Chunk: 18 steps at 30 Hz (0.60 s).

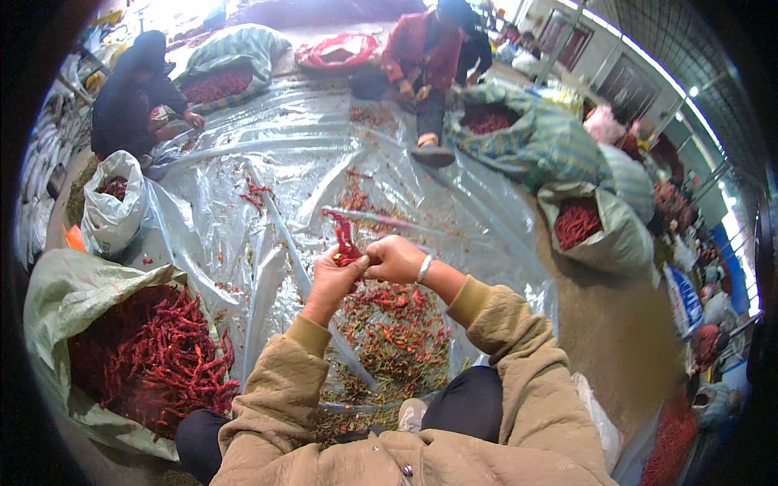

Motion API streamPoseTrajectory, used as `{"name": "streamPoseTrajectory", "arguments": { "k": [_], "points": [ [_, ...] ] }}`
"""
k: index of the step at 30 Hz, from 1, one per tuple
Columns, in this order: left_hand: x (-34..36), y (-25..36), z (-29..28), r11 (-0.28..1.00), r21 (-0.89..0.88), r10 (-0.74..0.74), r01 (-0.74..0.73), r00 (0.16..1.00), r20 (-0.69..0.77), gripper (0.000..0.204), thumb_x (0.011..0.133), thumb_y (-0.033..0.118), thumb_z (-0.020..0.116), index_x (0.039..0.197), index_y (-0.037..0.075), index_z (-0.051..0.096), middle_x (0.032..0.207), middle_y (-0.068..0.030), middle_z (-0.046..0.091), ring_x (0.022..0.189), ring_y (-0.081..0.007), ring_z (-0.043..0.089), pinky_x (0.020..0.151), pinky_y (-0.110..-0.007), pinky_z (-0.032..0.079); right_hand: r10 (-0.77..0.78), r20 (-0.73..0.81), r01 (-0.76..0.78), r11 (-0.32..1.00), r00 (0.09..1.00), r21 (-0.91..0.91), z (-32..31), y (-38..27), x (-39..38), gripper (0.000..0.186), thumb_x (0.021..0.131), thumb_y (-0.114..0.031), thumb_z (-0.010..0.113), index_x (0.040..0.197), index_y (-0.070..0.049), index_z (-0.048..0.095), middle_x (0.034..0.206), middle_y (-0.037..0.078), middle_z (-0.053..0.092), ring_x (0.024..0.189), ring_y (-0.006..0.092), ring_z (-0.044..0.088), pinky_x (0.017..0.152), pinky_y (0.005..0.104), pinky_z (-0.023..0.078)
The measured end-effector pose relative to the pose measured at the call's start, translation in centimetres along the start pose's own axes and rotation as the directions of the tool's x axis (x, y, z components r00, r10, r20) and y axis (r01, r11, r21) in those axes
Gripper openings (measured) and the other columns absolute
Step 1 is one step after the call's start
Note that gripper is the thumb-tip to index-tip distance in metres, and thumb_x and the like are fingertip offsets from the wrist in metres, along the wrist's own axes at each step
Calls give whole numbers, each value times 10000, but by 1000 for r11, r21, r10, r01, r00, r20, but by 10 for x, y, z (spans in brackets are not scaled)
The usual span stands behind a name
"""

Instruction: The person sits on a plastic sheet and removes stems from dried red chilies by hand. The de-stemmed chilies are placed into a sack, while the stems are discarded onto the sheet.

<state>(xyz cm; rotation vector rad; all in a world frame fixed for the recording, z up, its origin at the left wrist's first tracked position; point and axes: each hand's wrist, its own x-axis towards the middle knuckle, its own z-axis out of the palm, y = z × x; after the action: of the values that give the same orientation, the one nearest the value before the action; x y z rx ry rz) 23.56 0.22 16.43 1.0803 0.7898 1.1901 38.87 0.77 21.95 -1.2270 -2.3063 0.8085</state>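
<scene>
Dried red chillies (pixel 345 239) stick up from my left hand (pixel 328 281), whose fingers are closed around their lower ends. My right hand (pixel 395 261), with a pale band at the wrist, meets it from the right, fingers pinched together at the same chillies. Whether a stem lies in that pinch is too small to tell. Below the hands, a heap of stems and broken chilli bits (pixel 397 340) lies on a clear plastic sheet (pixel 279 154). At my left stands an open pale sack (pixel 61 304) full of dried red chillies (pixel 162 356).
A small white sack (pixel 121 215) stands at left, an open sack of chillies (pixel 604 235) at right. Striped sacks (pixel 551 146) lie farther back. One person (pixel 134 101) crouches far left; another in red (pixel 425 53) sits far ahead, a shoe on the sheet.
</scene>
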Motion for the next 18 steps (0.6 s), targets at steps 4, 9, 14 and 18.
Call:
{"name": "streamPoseTrajectory", "arguments": {
  "k": [4, 9, 14, 18],
  "points": [
    [-14, 52, -39, 970, -238, -34, 46, 998, 56, 134, 728, 67, 661, 816, 55, 562, 649, 19, 563, 505, -45, 500, 409, -178, 377, 26, 103, -28, 1000, 994, 13, -3, -56, 37, 227, 660, -219, 685, 652, -10, 595, 540, 104, 569, 474, 141, 538, 475, 297, 430],
    [-21, 64, -69, 874, -486, 13, 20, 998, 64, 122, 744, 70, 632, 829, 53, 546, 657, -3, 547, 492, -77, 486, 419, -192, 372, 81, 169, -111, 978, 982, 176, 3, -96, 55, 138, 755, -150, 630, 762, -17, 596, 604, 4, 560, 523, 69, 511, 479, 228, 425],
    [-9, 33, -80, 859, -512, -21, 19, 1000, 1, 92, 735, 61, 590, 794, 45, 522, 624, -19, 501, 497, -92, 457, 438, -229, 375, 144, 328, -239, 933, 934, 271, -9, -85, 29, 160, 783, -156, 603, 805, 2, 616, 617, 37, 601, 540, 86, 563, 512, 242, 460],
    [-19, 22, -91, 977, -190, -117, 97, 988, -96, 121, 688, 51, 637, 776, 34, 555, 637, -9, 532, 503, -86, 484, 454, -223, 391, 369, 323, -381, 924, 872, -26, -36, 4, -17, 211, 779, -225, 603, 803, -17, 628, 627, 57, 606, 557, 97, 560, 538, 266, 463]
  ]
}}
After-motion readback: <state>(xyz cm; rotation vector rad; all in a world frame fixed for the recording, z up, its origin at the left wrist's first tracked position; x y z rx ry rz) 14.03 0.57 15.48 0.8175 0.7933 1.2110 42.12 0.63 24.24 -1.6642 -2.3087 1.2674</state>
